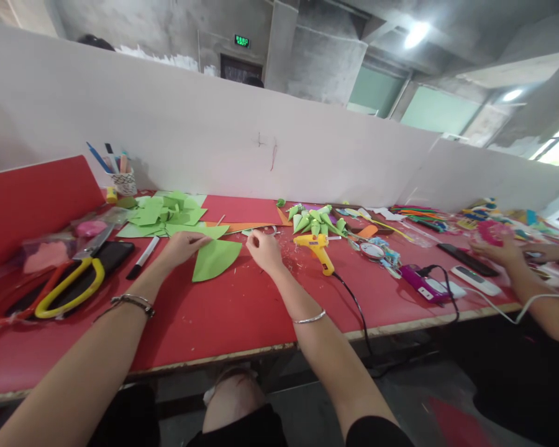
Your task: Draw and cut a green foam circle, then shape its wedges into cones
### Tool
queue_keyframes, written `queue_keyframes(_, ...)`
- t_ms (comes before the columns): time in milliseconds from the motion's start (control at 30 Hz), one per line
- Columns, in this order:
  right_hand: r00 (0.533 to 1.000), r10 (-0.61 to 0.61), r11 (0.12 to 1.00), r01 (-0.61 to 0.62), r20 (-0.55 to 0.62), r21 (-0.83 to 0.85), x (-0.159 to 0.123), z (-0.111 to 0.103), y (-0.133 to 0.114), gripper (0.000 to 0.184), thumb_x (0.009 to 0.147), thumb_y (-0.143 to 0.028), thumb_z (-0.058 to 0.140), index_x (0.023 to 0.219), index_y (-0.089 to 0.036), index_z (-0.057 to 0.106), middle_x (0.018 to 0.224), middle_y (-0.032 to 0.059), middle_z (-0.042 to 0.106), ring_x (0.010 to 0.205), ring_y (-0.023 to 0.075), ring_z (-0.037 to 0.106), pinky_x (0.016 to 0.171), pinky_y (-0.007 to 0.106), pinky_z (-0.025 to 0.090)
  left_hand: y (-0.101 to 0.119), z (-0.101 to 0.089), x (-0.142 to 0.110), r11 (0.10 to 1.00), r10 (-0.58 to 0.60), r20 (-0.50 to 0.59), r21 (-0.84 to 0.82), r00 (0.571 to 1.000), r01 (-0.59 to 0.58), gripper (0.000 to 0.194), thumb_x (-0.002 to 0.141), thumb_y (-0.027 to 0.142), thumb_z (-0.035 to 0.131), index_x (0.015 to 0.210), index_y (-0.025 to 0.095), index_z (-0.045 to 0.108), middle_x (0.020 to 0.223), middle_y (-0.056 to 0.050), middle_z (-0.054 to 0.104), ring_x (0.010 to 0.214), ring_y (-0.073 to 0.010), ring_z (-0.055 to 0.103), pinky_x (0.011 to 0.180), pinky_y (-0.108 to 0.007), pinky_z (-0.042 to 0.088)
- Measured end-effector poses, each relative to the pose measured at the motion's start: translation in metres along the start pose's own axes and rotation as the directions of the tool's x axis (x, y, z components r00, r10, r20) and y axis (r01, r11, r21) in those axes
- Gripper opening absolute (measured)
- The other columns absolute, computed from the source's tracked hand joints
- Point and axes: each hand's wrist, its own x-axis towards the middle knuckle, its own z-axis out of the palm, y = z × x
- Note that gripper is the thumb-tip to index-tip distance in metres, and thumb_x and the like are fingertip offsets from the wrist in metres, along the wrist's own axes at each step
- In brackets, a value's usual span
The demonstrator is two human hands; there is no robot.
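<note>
A green fan-shaped piece of paper (217,261) hangs just over the red tabletop, its pointed corner at the fingertips of my left hand (181,248), which pinches it. To the right of that paper is my right hand (265,251), its fingers curled together; whatever they hold, if anything, is too small to make out. Behind my left hand lies a heap of green paper pieces (168,211). A yellow hot glue gun (320,249) rests right of my right hand, near a cluster of green paper cones (314,220).
Large scissors (69,282), a marker (142,257) and a pen cup (123,181) are at left. Red paper (245,209) lies at the back. A purple power strip (426,284) sits to the right, where a co-worker's hand (498,251) holds something pink.
</note>
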Motion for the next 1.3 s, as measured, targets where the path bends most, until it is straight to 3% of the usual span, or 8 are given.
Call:
queue_keyframes(100, 0.986, -0.166, 0.964, 0.159, 0.016, 0.212, 0.002, 0.008, -0.001, 0.015, 0.079, -0.026, 0.042, 0.083, -0.018, 0.054, 0.079, 0.0021, 0.057, 0.069, 0.012, 0.051, 0.061, 0.022, 0.037, 0.001, 0.004, 0.0, 0.999, -0.041, 0.066, 0.003, 0.997, 0.041, 0.039, 0.07, 0.049, 0.049, 0.049, 0.016, 0.045, 0.044, 0.005, 0.033, 0.045, -0.0081, 0.03, 0.044, -0.022, 0.022)
queue_keyframes(200, 0.962, -0.258, 0.939, 0.226, 0.095, 0.261, 0.003, 0.014, -0.002, 0.013, 0.079, -0.024, 0.043, 0.072, -0.017, 0.052, 0.075, 0.0013, 0.055, 0.069, 0.0122, 0.049, 0.064, 0.023, 0.038, 0.002, 0.01, 0.0, 0.997, -0.076, 0.132, -0.013, 0.988, 0.078, 0.039, 0.07, 0.052, 0.047, 0.056, 0.016, 0.049, 0.047, 0.005, 0.037, 0.045, -0.0086, 0.033, 0.045, -0.021, 0.025)
queue_keyframes(433, 1.0, 0.02, 0.966, -0.016, -0.013, 0.258, 0.005, 0.014, 0.002, 0.014, 0.08, -0.02, 0.038, 0.072, -0.017, 0.05, 0.069, 0.0011, 0.054, 0.068, 0.0141, 0.05, 0.067, 0.027, 0.04, 0.009, 0.008, -0.002, 0.989, -0.123, 0.26, -0.045, 0.958, 0.14, 0.043, 0.062, 0.053, 0.057, 0.049, 0.017, 0.037, 0.048, 0.007, 0.027, 0.046, -0.0071, 0.026, 0.045, -0.021, 0.02)
queue_keyframes(567, 0.998, -0.025, 0.984, 0.033, -0.049, 0.176, 0.004, 0.014, 0.002, 0.012, 0.077, -0.02, 0.042, 0.084, -0.017, 0.052, 0.084, 0.0053, 0.055, 0.081, 0.0171, 0.052, 0.075, 0.031, 0.041, 0.011, 0.01, -0.003, 0.973, -0.177, 0.27, -0.099, 0.946, 0.21, 0.041, 0.06, 0.051, 0.059, 0.05, 0.017, 0.037, 0.048, 0.007, 0.026, 0.046, -0.0066, 0.024, 0.044, -0.021, 0.018)
queue_keyframes(667, 0.985, -0.163, 0.979, 0.169, -0.059, 0.114, 0.0, 0.012, -0.003, 0.036, 0.074, -0.026, 0.051, 0.108, -0.019, 0.046, 0.106, 0.0093, 0.05, 0.101, 0.0206, 0.046, 0.088, 0.036, 0.037, 0.012, 0.013, -0.002, 0.973, -0.172, 0.249, -0.106, 0.953, 0.204, 0.042, 0.061, 0.05, 0.059, 0.049, 0.018, 0.035, 0.047, 0.008, 0.024, 0.044, -0.006, 0.022, 0.043, -0.021, 0.016)
queue_keyframes(800, 0.945, -0.286, 0.954, 0.264, 0.158, 0.145, -0.007, 0.01, -0.012, 0.07, 0.068, -0.044, 0.059, 0.127, -0.022, 0.029, 0.123, 0.0126, 0.04, 0.116, 0.0247, 0.036, 0.094, 0.041, 0.033, 0.014, 0.017, -0.001, 0.977, -0.147, 0.212, -0.121, 0.966, 0.175, 0.042, 0.061, 0.048, 0.059, 0.048, 0.018, 0.033, 0.047, 0.008, 0.023, 0.044, -0.0057, 0.022, 0.043, -0.021, 0.016)
queue_keyframes(900, 0.937, -0.262, 0.962, 0.233, 0.232, 0.145, -0.009, 0.01, -0.014, 0.08, 0.061, -0.05, 0.064, 0.126, -0.022, 0.026, 0.123, 0.0133, 0.039, 0.114, 0.0266, 0.038, 0.092, 0.043, 0.035, 0.016, 0.018, -0.001, 0.979, -0.127, 0.187, -0.135, 0.974, 0.154, 0.042, 0.062, 0.047, 0.059, 0.048, 0.018, 0.032, 0.046, 0.008, 0.024, 0.044, -0.0057, 0.023, 0.042, -0.021, 0.017)
queue_keyframes(1300, 0.938, -0.166, 0.977, 0.115, 0.303, 0.177, -0.01, 0.011, -0.017, 0.062, 0.057, -0.052, 0.065, 0.099, -0.02, 0.032, 0.098, 0.0054, 0.044, 0.086, 0.0191, 0.049, 0.071, 0.033, 0.042, 0.024, 0.029, -0.001, 0.977, -0.073, 0.148, -0.187, 0.986, 0.101, 0.037, 0.063, 0.05, 0.057, 0.054, 0.015, 0.051, 0.046, 0.005, 0.041, 0.045, -0.0075, 0.036, 0.044, -0.02, 0.028)
